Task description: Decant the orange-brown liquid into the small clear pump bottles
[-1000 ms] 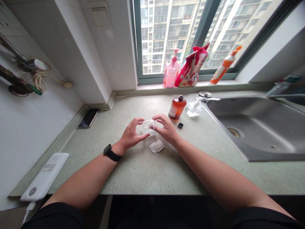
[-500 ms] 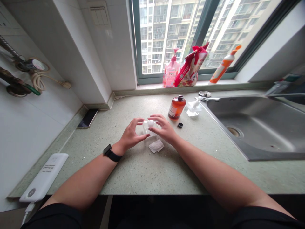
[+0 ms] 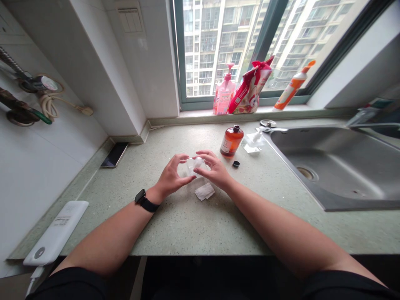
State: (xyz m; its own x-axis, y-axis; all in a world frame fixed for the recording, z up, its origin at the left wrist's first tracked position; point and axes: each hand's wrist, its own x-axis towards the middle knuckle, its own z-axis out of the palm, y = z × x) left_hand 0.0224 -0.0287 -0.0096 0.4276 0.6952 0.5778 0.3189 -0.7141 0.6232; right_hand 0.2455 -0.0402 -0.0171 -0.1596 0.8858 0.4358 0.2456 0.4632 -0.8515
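Observation:
A clear, squarish container [image 3: 190,167] with a rounded whitish top stands upright on the counter between my hands. My left hand [image 3: 171,175] curls round its left side, thumb at the near edge and fingertips at the far edge. From the right, my right hand [image 3: 215,170] closes its thumb and fingers about the rounded top, partly hiding it. A folded white tissue [image 3: 205,191] lies just in front of the container. Beyond my right hand stands an uncapped amber bottle [image 3: 231,142] with a pale label, and its black cap [image 3: 236,164] rests on the counter.
A clear pump dispenser [image 3: 253,143] is near the steel sink [image 3: 343,166] at the right. A phone [image 3: 114,155] and a white power bank [image 3: 58,232] lie on the left. A pink pump bottle [image 3: 224,96], red bag [image 3: 251,89] and orange-white bottle [image 3: 290,88] line the windowsill.
My right hand's fingertips have shifted slightly left over the rounded top. My left hand stays almost where it was, and the objects on the counter have not moved.

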